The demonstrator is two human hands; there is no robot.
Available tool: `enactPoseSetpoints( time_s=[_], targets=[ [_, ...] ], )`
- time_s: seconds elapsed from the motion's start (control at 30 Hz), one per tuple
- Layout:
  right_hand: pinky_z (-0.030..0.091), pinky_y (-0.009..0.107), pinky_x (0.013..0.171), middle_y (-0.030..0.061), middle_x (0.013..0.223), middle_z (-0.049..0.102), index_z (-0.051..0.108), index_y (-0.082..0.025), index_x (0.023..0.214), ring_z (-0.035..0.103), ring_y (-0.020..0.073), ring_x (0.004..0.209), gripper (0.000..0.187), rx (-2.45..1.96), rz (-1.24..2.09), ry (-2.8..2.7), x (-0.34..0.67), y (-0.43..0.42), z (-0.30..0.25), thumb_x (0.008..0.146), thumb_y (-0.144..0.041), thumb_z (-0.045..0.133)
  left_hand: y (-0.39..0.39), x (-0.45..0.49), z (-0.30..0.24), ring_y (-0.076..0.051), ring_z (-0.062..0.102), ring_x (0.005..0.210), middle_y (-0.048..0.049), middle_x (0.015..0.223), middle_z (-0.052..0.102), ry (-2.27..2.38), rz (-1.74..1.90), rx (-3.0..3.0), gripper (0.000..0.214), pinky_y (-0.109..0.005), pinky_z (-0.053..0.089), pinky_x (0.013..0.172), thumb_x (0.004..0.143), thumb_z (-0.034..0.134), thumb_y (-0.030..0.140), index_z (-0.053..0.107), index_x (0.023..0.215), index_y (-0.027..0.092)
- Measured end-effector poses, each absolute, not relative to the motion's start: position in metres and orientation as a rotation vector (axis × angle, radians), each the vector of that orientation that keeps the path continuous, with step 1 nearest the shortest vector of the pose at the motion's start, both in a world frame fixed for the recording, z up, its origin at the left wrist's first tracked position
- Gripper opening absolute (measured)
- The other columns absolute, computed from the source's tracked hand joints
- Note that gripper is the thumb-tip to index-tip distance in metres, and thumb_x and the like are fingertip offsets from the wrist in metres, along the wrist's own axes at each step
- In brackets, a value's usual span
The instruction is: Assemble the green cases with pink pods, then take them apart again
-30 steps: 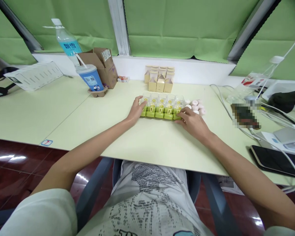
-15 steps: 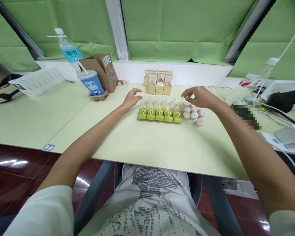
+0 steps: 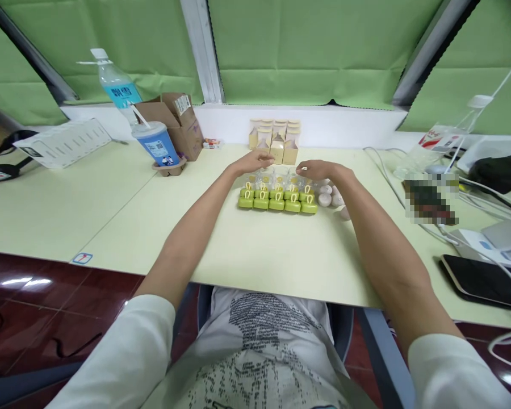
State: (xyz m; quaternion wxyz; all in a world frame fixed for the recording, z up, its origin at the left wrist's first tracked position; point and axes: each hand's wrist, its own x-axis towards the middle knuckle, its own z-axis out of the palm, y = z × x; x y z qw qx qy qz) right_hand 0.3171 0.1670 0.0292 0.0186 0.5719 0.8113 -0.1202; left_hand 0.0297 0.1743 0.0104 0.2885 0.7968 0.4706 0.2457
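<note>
A block of several small green cases [image 3: 276,201] with clear lids stands in rows in the middle of the pale table [image 3: 259,250]. My left hand [image 3: 252,163] reaches over the far left of the block, fingers curled down onto the back row. My right hand [image 3: 318,169] hovers over the far right of the block, fingers bent down toward the back row. What either hand grips is hidden behind the fingers. Several pinkish round pieces [image 3: 330,199] lie just right of the block. Small cream cartons [image 3: 276,142] stand in a cluster behind it.
A blue cup [image 3: 157,143] in a holder, a water bottle [image 3: 117,85] and a brown cardboard box [image 3: 176,116] stand at the back left. A white box [image 3: 62,142] lies far left. Cables, a black phone [image 3: 485,281] and a plastic bottle [image 3: 443,139] crowd the right.
Both hands left the front corners of the green block, lifted, then came together over its back row. The pink pieces they covered now show.
</note>
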Motion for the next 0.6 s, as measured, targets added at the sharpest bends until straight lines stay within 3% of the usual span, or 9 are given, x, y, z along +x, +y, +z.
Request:
enactPoseSetpoints(
  time_s=[0.17,0.33,0.6],
  targets=[
    [0.056,0.042,0.12,0.0108,0.167,0.068,0.07,-0.027,0.156,0.072,0.0328,0.144,0.049,1.738,-0.39,2.506,0.313,0.165,0.034,0.113,-0.045,0.057,0.177,0.036,0.009,-0.032,0.073,0.14,-0.0128,0.153,0.078,1.288,0.474,2.189,0.054,-0.044,0.054,0.126,0.099,0.075,0.042,0.079,0.146,0.017],
    [0.053,0.046,0.124,0.015,0.171,0.064,0.066,-0.023,0.163,0.067,0.0361,0.151,0.057,1.761,-0.374,2.494,0.307,0.161,0.035,0.114,-0.051,0.055,0.172,0.039,0.016,-0.028,0.074,0.138,-0.0101,0.151,0.079,1.306,0.374,2.306,0.048,-0.039,0.054,0.126,0.102,0.068,0.036,0.081,0.144,0.018],
    [0.051,0.044,0.127,0.0103,0.177,0.058,0.064,-0.027,0.165,0.062,0.0353,0.157,0.062,1.766,-0.379,2.53,0.309,0.159,0.04,0.113,-0.058,0.054,0.167,0.041,0.019,-0.026,0.075,0.133,-0.0102,0.15,0.079,1.305,0.289,2.381,0.051,-0.036,0.056,0.121,0.104,0.062,0.038,0.078,0.147,0.018]
  ],
)
